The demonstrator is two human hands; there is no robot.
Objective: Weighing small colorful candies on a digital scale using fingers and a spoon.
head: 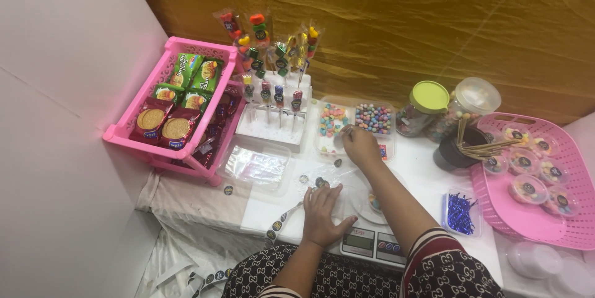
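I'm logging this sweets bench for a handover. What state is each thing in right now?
Left hand: flat, palm down on the table.
Right hand: pinching a small spoon-like tool at the candy trays.
Candy tray: open, full of coloured sweets.
Green-lidded jar: closed.
Clear-lidded jar: closed.
Pink shelf basket: stocked with snack packets.
Scale: display too small to read.

pink rack (170, 96) left, jars (427, 107) right
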